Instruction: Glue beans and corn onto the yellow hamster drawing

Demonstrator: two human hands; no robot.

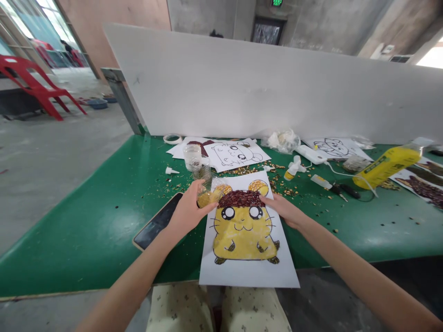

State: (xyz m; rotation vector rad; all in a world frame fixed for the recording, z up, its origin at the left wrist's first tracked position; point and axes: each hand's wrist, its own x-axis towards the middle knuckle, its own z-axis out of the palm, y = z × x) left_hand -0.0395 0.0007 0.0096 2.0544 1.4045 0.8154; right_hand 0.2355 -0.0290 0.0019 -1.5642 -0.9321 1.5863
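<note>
A sheet with a hamster picture [242, 235] lies before me, its lower end reaching past the table's front edge. Its body is yellow, dark red beans cover the top of the head, and yellow kernels fill parts of the ears. At the upper left corner, my left hand [188, 205] grips a clear plastic container [206, 198] with fine yellow grains inside, tilted beside the beans. My right hand [282, 210] holds the sheet's right edge, a fingertip on the bean band and its other fingers mostly hidden. A phone [157, 223] lies beside my left forearm.
Clear jars [192, 157], outline drawings [235, 154] and scattered kernels [242, 170] lie beyond the sheet. To the right are small glue bottles [292, 169], a white power strip [311, 154] with a cable, and a yellow bottle [387, 167]. A white board [259, 92] closes the back.
</note>
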